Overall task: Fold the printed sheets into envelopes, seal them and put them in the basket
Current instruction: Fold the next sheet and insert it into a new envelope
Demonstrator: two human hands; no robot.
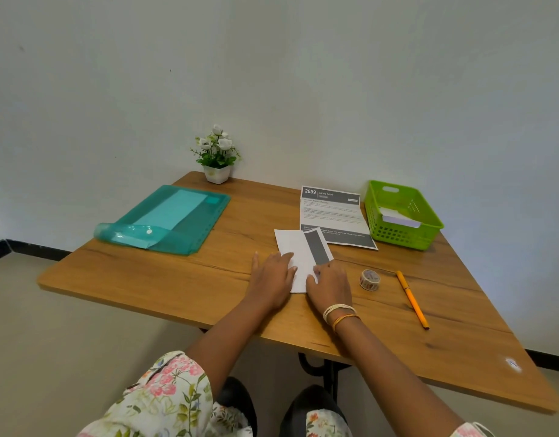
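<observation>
Both arms extended forward, left hand flat, palm down, fingers spread and pointing away; right hand palm down just beside it, fingers curled with tips pressing down, bangles on right wrist, floral sleeve on left forearm.

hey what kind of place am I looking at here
Probably a small home desk set up for paperwork, against a plain wall. A wooden table holds a teal document folder, a green basket with paper in it, a tape roll and a little potted plant.
</observation>
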